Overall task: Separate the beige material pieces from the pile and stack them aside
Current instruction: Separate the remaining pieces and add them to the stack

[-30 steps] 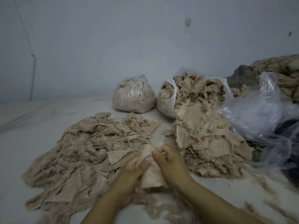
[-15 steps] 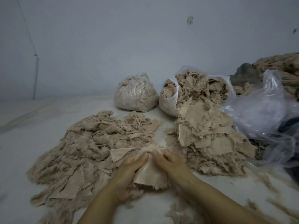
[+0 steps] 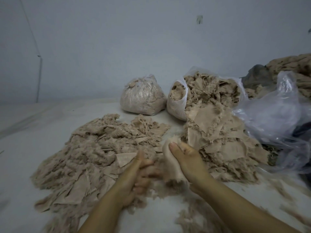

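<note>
A wide pile of beige scraps and fluff (image 3: pixel 94 152) spreads over the left of the white surface (image 3: pixel 33 125). A taller heap of flat beige pieces (image 3: pixel 222 143) rises on the right. Between the two, my right hand (image 3: pixel 186 158) grips a beige fabric piece (image 3: pixel 171 163), thumb on top, its frayed lower edge hanging down. My left hand (image 3: pixel 139 175) sits just left of it with fingers curled around loose beige fluff pulled off the piece; motion blur hides the exact hold.
At the back stand a tied clear bag of fibre (image 3: pixel 143 96) and an open white bag overflowing with scraps (image 3: pixel 178 103). Crumpled clear plastic (image 3: pixel 277 115) and a dark bundle lie at the right. Loose fluff (image 3: pixel 190 219) litters the surface near my forearms.
My hands, together on the piece before, have drawn apart. The right hand has lifted the piece up and to the right; the left has dropped lower with fluff in its fingers.
</note>
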